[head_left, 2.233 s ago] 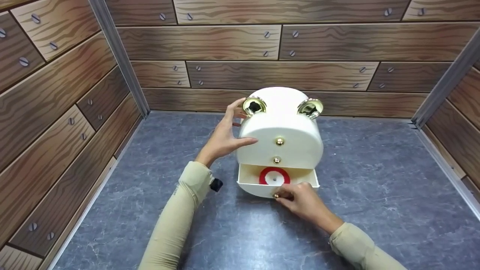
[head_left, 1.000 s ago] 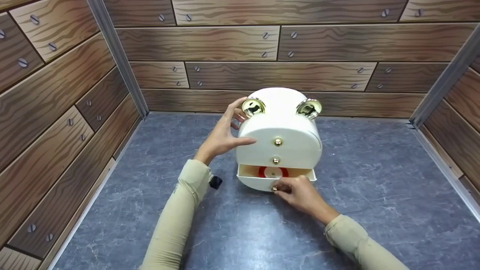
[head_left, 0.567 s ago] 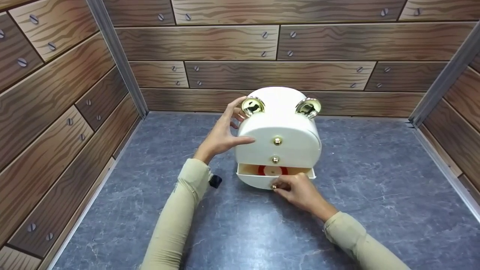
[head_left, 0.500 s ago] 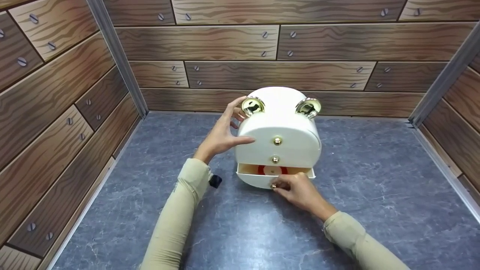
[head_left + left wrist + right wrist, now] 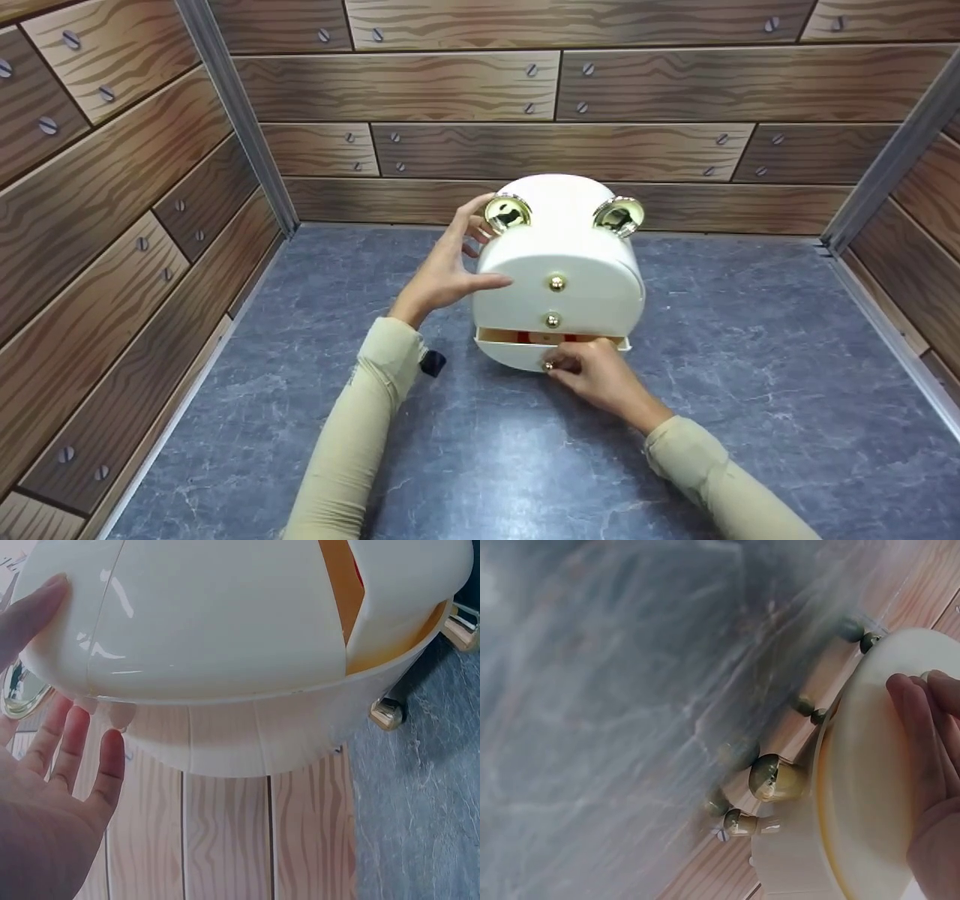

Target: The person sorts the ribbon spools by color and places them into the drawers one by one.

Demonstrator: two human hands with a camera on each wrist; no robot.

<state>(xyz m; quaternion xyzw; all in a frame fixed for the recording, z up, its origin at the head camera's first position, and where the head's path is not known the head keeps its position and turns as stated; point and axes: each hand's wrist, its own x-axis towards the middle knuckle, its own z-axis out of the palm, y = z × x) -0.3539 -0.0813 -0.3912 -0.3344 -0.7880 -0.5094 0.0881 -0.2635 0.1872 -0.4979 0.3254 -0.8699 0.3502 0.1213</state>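
Note:
A rounded white drawer cabinet (image 5: 559, 225) with two gold cup-shaped pieces on top stands on the table. Its bottom drawer (image 5: 502, 354) is slightly out, and a red-and-white round item (image 5: 534, 337) shows through the narrow gap. Thumb and fingers of my right hand (image 5: 604, 379) pinch the drawer's small gold knob (image 5: 549, 366). My left hand (image 5: 444, 270) lies against the cabinet's left side, thumb on the front face and the other fingers spread near the left gold cup (image 5: 508, 213). In the left wrist view those fingers (image 5: 111, 765) are fairly straight.
Two more gold knobs (image 5: 556, 283) sit above on the cabinet front. Gold feet (image 5: 776, 778) show under it in the right wrist view. Wood-patterned walls (image 5: 465, 82) stand behind and at both sides of the grey marbled tabletop (image 5: 480, 465).
My right hand has pushed the bottom drawer inward, away from me, so its gap is narrower and less of the red-and-white item shows. My left hand has stayed in place.

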